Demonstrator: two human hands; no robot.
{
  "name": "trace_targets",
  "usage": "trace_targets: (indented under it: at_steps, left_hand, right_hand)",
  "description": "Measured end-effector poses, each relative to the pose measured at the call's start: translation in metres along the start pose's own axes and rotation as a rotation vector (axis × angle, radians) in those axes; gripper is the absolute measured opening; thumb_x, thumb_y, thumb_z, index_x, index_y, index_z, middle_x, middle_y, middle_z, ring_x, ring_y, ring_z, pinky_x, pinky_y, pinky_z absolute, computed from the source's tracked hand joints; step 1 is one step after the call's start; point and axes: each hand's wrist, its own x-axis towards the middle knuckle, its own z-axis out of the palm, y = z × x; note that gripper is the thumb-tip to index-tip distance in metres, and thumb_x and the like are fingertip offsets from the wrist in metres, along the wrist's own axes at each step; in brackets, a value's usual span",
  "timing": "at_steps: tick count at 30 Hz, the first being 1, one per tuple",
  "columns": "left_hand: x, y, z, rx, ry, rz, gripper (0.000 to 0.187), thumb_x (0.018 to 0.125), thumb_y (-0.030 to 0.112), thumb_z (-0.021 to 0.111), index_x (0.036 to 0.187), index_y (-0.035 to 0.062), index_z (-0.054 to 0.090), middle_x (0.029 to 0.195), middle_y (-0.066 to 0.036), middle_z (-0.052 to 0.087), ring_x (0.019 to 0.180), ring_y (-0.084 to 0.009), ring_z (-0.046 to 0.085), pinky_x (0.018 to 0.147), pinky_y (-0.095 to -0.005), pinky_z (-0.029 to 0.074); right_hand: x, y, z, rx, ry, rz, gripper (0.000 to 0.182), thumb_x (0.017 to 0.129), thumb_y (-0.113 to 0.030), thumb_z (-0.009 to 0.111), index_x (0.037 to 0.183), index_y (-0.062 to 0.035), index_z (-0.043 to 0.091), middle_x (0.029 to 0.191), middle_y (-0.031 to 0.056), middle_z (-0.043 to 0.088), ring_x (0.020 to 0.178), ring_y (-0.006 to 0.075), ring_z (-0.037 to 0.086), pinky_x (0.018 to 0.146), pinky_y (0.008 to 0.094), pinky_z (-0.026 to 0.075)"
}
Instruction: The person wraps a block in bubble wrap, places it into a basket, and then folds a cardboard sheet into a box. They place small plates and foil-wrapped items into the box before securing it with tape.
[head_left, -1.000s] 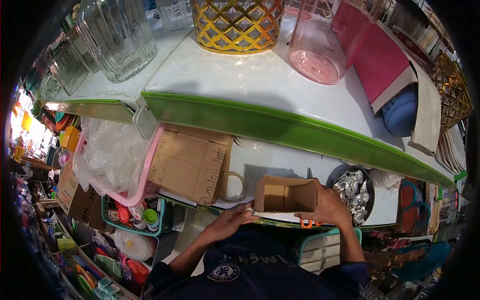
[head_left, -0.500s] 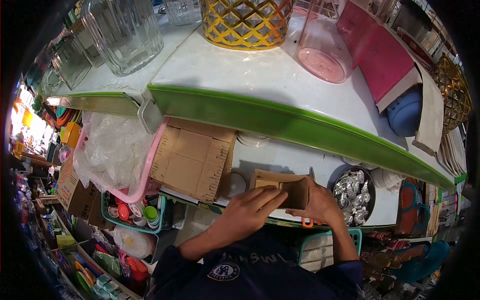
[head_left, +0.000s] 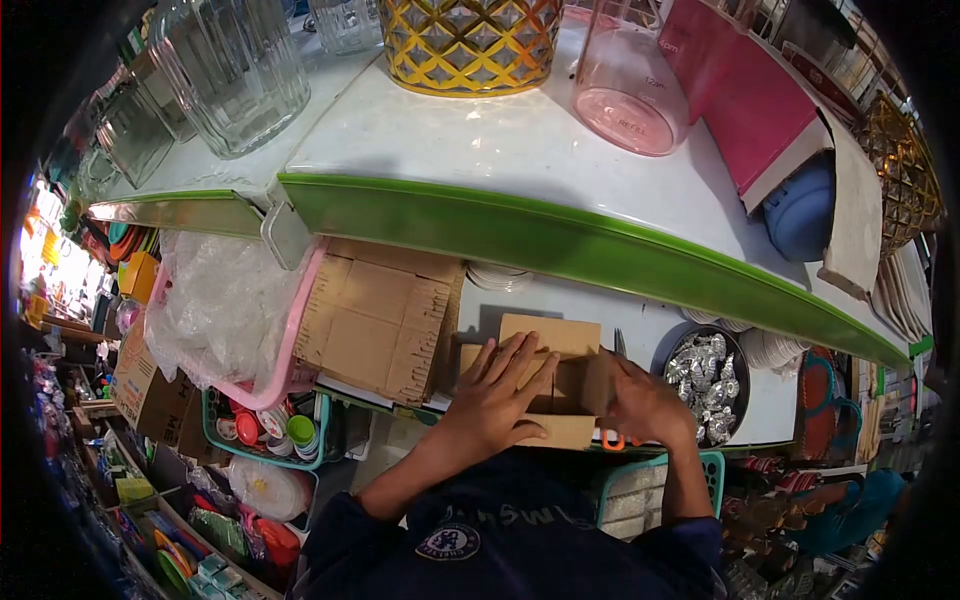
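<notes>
A small cardboard box [head_left: 562, 432] stands on the white shelf in front of me with its top flaps apart, its inside partly in shadow. My left hand [head_left: 497, 392] lies across the box's left side, fingers spread and stretched out. On the opposite side, my right hand [head_left: 648, 402] holds the box by its right flap; some of its fingertips are hidden. Beside the right hand are scissors with orange handles [head_left: 611, 440], their metal tips showing behind the hand.
Flattened cardboard [head_left: 375, 320] and a pink basket [head_left: 290, 365] with clear plastic lie left. A dark bowl [head_left: 742, 400] of foil-wrapped pieces stands right, near stacked white plates [head_left: 772, 350]. The green-edged upper shelf [head_left: 560, 250] overhangs, holding glassware and a pink box [head_left: 755, 110].
The box's flaps have opened outward at the back and front. My left hand has flattened and spread its fingers over the left side. My right hand has shifted slightly.
</notes>
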Motion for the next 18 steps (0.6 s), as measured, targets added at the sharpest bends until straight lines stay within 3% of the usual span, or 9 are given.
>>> trace_targets:
  at_steps: [2,3,5,6,8,10,12,16,18]
  left_hand:
    - [0.001,-0.004,0.006,-0.014,0.006,0.006,0.093,0.078,0.052,0.071,0.15,0.0072,0.033,0.151,-0.021,0.033,0.142,-0.0374,0.028,0.116,-0.0532,0.021]
    - [0.002,-0.006,0.007,-0.013,0.004,0.006,0.093,0.078,0.052,0.071,0.15,0.0072,0.033,0.151,-0.021,0.033,0.142,-0.0374,0.028,0.116,-0.0532,0.021]
    - [0.003,-0.009,0.01,-0.055,0.002,-0.021,0.094,0.077,0.054,0.071,0.149,0.0072,0.034,0.151,-0.02,0.034,0.141,-0.0372,0.03,0.116,-0.0523,0.02]
    - [0.002,-0.01,0.013,-0.056,0.002,-0.021,0.094,0.077,0.054,0.071,0.149,0.0072,0.034,0.151,-0.02,0.034,0.141,-0.0372,0.03,0.116,-0.0523,0.02]
    - [0.001,-0.016,0.019,-0.064,0.053,-0.034,0.093,0.076,0.053,0.073,0.148,0.0063,0.036,0.149,-0.019,0.037,0.139,-0.0367,0.032,0.117,-0.0516,0.02]
    - [-0.001,-0.025,0.026,-0.064,0.069,-0.009,0.092,0.075,0.051,0.074,0.146,0.0054,0.038,0.148,-0.018,0.038,0.139,-0.0364,0.032,0.117,-0.051,0.02]
    - [-0.002,-0.027,0.026,-0.068,0.081,0.016,0.092,0.074,0.05,0.075,0.145,0.0045,0.039,0.147,-0.017,0.039,0.139,-0.0361,0.032,0.117,-0.0504,0.019]
    - [0.0,-0.022,0.02,-0.217,0.099,-0.035,0.088,0.072,0.045,0.079,0.141,0.0052,0.042,0.146,-0.015,0.038,0.139,-0.0353,0.029,0.116,-0.0496,0.023]
    - [0.001,-0.02,0.018,-0.245,0.062,-0.08,0.089,0.071,0.045,0.081,0.141,0.0065,0.042,0.144,-0.016,0.038,0.137,-0.037,0.031,0.113,-0.0499,0.027]
  right_hand:
    - [-0.007,0.003,-0.002,-0.21,0.192,-0.066,0.067,0.083,-0.018,0.068,0.142,-0.0043,0.039,0.13,0.0204,0.056,0.116,0.0406,0.057,0.095,0.0445,0.049]
    - [-0.007,-0.001,-0.006,-0.208,0.192,-0.065,0.067,0.083,-0.018,0.068,0.142,-0.0043,0.039,0.13,0.0204,0.056,0.116,0.0406,0.057,0.095,0.0445,0.049]
    - [-0.007,-0.02,-0.016,-0.168,0.413,-0.092,0.053,0.086,-0.011,0.065,0.137,-0.0077,0.051,0.129,0.0146,0.058,0.102,0.0327,0.067,0.089,0.0393,0.054]
    - [-0.011,-0.035,-0.02,-0.168,0.411,-0.091,0.053,0.086,-0.011,0.065,0.137,-0.0077,0.051,0.129,0.0146,0.058,0.102,0.0327,0.067,0.089,0.0393,0.054]
    - [-0.018,-0.069,-0.019,0.28,0.264,-0.216,0.039,0.09,-0.013,0.063,0.128,-0.0089,0.06,0.126,0.0126,0.059,0.107,0.0302,0.064,0.09,0.0389,0.054]
    - [-0.022,-0.088,0.002,0.282,0.215,-0.368,0.037,0.091,-0.017,0.063,0.127,-0.0094,0.061,0.126,0.0114,0.059,0.107,0.0294,0.064,0.088,0.0386,0.055]
    - [-0.014,-0.088,0.014,0.177,0.213,-0.453,0.048,0.088,-0.021,0.067,0.133,-0.01,0.056,0.131,0.012,0.055,0.105,0.0319,0.064,0.086,0.0398,0.055]
    - [-0.004,-0.077,0.011,-0.051,0.267,-0.047,0.079,0.079,-0.035,0.076,0.146,-0.0122,0.04,0.139,0.0124,0.045,0.114,0.0349,0.058,0.089,0.0426,0.053]
    - [0.0,-0.053,0.014,-0.036,0.326,-0.048,0.084,0.076,-0.036,0.079,0.146,-0.0119,0.04,0.141,0.0124,0.043,0.117,0.0358,0.056,0.094,0.0422,0.051]
